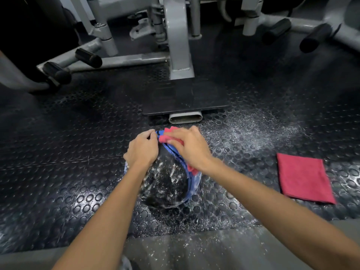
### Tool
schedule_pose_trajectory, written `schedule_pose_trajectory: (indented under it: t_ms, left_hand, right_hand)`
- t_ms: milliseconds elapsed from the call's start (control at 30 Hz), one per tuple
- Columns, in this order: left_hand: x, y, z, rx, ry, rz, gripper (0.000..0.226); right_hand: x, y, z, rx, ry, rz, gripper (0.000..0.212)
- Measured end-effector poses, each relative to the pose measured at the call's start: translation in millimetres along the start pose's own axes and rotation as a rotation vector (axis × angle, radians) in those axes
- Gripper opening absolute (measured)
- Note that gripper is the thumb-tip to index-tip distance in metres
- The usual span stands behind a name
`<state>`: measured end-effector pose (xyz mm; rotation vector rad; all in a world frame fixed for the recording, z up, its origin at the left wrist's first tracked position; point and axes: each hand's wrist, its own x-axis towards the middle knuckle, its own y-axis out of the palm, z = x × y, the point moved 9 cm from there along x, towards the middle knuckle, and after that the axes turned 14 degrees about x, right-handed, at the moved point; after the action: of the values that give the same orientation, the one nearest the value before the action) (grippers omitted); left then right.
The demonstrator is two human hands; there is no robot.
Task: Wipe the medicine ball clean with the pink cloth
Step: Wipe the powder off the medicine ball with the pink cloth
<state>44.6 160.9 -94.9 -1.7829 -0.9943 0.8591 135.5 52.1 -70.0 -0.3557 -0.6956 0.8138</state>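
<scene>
Beneath right hand (189, 148), pink cloth (169, 133) atop medicine ball (165, 182)

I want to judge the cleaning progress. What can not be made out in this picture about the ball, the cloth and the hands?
Head view:
Black medicine ball with blue stripes: far side and underside hidden by itself, top by the left hand and right hand.
Crumpled pink cloth: mostly under the right hand.
Grey metal gym machine: cut off by the top edge.
</scene>
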Motion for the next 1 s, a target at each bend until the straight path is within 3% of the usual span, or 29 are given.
schedule_pose_trajectory:
  t_ms: [167, 300, 467, 633, 800, 867, 1000]
  left_hand:
    - [5.1, -4.2, 7.4, -0.025, -0.098, 0.032, 0.032]
    - [4.6, 2.8, 3.2, 0.049, -0.12, 0.027, 0.037]
    - [-43.0, 1.2, 39.2, 0.202, -0.149, -0.031, 0.059]
    - [-41.3, -9.9, 78.9, -0.051, -0.173, -0.026, 0.049]
    - [-54.3, 24.9, 73.7, -0.219, -0.082, 0.137, 0.041]
    - [-74.3, 31.0, 76.2, -0.254, -0.124, 0.127, 0.041]
    - [-103.5, 26.4, 76.5, -0.193, -0.145, 0.037, 0.044]
  right_hand:
    - [-91.5, 5.1, -11.6, 0.154, -0.123, -0.158, 0.031]
    - [-41.7, -9.0, -32.0, 0.239, 0.165, -0.151, 0.02]
    - [-42.1, -8.0, -22.9, 0.13, 0.115, -0.074, 0.033]
    - [-87.6, -22.7, -12.1, 0.345, 0.057, -0.113, 0.022]
    - [-110.8, -30.8, -44.6, 0.494, 0.465, -0.059, 0.023]
    - [-109.5, -34.6, -20.6, 0.364, 0.375, -0.029, 0.02]
    - [-118.9, -15.9, 53.6, 0.015, -0.124, 0.089, 0.024]
